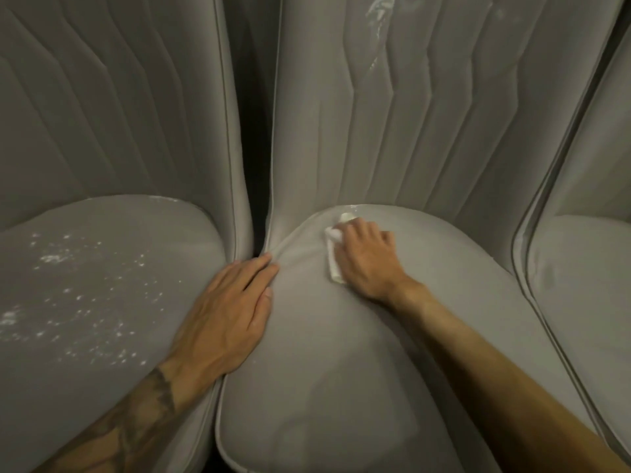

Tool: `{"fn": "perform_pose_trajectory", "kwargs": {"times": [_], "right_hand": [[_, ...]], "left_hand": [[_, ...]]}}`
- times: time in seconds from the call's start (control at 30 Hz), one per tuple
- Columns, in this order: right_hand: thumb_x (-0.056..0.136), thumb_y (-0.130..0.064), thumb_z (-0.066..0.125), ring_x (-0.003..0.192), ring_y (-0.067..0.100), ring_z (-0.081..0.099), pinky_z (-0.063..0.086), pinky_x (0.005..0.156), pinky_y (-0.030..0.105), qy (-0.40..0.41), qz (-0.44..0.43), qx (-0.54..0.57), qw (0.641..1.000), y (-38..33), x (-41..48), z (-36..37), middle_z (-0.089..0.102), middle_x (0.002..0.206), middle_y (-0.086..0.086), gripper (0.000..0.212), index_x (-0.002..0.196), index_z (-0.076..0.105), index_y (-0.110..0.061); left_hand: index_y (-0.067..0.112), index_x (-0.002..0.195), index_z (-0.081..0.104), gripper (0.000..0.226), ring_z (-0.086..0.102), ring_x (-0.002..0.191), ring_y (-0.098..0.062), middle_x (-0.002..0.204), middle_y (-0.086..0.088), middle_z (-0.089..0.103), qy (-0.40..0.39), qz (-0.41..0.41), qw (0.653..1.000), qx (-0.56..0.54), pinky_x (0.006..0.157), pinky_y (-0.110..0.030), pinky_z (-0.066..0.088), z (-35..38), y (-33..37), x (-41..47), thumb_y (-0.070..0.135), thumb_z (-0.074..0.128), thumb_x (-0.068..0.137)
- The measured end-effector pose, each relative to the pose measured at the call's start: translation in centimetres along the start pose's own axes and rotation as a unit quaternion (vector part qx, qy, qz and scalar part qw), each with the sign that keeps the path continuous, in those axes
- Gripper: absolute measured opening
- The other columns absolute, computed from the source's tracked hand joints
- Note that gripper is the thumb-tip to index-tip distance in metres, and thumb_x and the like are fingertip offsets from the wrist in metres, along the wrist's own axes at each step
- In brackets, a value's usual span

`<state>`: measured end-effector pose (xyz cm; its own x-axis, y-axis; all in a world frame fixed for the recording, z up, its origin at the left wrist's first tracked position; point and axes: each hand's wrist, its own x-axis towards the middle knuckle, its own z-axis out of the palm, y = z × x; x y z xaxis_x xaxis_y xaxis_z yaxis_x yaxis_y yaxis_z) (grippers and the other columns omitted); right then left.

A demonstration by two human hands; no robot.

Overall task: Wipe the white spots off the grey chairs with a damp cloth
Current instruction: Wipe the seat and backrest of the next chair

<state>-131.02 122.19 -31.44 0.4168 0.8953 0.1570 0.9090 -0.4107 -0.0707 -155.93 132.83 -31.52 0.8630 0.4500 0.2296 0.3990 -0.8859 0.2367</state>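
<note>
So, my right hand [365,257] gripped the cloth [333,257] at the middle seat's [324,353] back edge, which looked mostly clean. My left hand [228,312] lay flat on its left edge. Left seat [78,295] and backrest [379,15] weren't wiped yet.

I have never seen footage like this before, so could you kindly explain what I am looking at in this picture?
There is no machine here: a person works with bare hands. The one picture comes from a wide-angle camera worn on their head, looking forward and down. Three grey chairs stand side by side. The right hand holds a white cloth against the rear of the middle chair's seat. The left hand rests flat, fingers straight, at that seat's left edge. The left chair's seat is speckled with white spots, and white smears show high on the middle backrest. Only part of the right chair is in view.
</note>
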Motion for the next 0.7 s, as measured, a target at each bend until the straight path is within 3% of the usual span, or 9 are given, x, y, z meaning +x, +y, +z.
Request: {"fn": "perform_pose_trajectory", "kwargs": {"times": [0.07, 0.23, 0.3, 0.43, 0.57, 0.7], "right_hand": [[0.106, -0.034, 0.034, 0.119, 0.032, 0.042, 0.033, 0.093, 0.045, -0.009, 0.066, -0.009, 0.998, -0.8, 0.9, -0.2, 0.043, 0.137, 0.009, 0.035, 0.135, 0.043, -0.016], [0.102, -0.035, 0.038, 0.105, 0.028, 0.047, 0.038, 0.087, 0.046, 0.017, -0.144, 0.063, 0.987, -9.5, -1.8, 0.8, 0.050, 0.127, 0.008, 0.035, 0.130, 0.048, -0.016], [0.102, -0.036, 0.038, 0.107, 0.025, 0.046, 0.035, 0.088, 0.043, 0.015, -0.158, 0.071, 0.985, -7.9, -2.1, 0.4, 0.050, 0.130, 0.004, 0.036, 0.134, 0.047, -0.021], [0.104, -0.032, 0.038, 0.122, 0.030, 0.045, 0.033, 0.095, 0.044, 0.019, 0.008, 0.000, 1.000, -0.5, -0.6, -0.2, 0.043, 0.142, 0.007, 0.038, 0.140, 0.044, -0.023], [0.104, -0.030, 0.040, 0.127, 0.037, 0.042, 0.034, 0.102, 0.049, 0.026, 0.242, -0.014, 0.970, 7.6, -0.2, -1.0, 0.043, 0.141, 0.017, 0.042, 0.140, 0.043, -0.009], [0.104, -0.025, 0.039, 0.122, 0.040, 0.044, 0.035, 0.098, 0.051, 0.063, 0.330, -0.021, 0.942, 8.6, 0.2, -0.2, 0.047, 0.134, 0.021, 0.037, 0.131, 0.048, -0.002]], "left_hand": [[0.013, 0.150, 0.056, 0.051, 0.053, 0.139, -0.021, 0.157, -0.004, 0.053, -0.005, -0.008, 1.000, -0.006, 0.126, -0.032, 0.026, -0.1, 0.0, -0.1, 0.033, 0.034, 0.107], [0.012, 0.160, 0.039, 0.055, 0.041, 0.149, -0.015, 0.166, -0.002, 0.040, -0.003, -0.085, 0.991, -0.106, 0.124, -0.012, 0.015, -0.2, -0.2, -0.1, 0.033, 0.035, 0.109], [0.012, 0.160, 0.038, 0.054, 0.041, 0.150, -0.016, 0.166, -0.003, 0.038, 0.000, -0.093, 0.990, -0.106, 0.124, -0.015, 0.016, -0.2, -0.1, -0.1, 0.032, 0.036, 0.110], [0.009, 0.153, 0.048, 0.055, 0.048, 0.144, -0.023, 0.162, -0.007, 0.045, -0.007, -0.062, 0.997, -0.039, 0.124, -0.026, 0.023, -0.7, 0.3, -0.5, 0.032, 0.039, 0.104], [0.009, 0.149, 0.052, 0.057, 0.052, 0.140, -0.023, 0.158, -0.008, 0.050, -0.005, -0.052, 0.998, -0.034, 0.123, -0.031, 0.029, -0.6, 0.2, -0.6, 0.037, 0.033, 0.104], [0.009, 0.148, 0.054, 0.056, 0.053, 0.138, -0.022, 0.156, -0.006, 0.052, 0.002, -0.043, 0.998, -0.037, 0.123, -0.035, 0.033, -0.4, 0.0, -0.3, 0.037, 0.034, 0.103]]}}
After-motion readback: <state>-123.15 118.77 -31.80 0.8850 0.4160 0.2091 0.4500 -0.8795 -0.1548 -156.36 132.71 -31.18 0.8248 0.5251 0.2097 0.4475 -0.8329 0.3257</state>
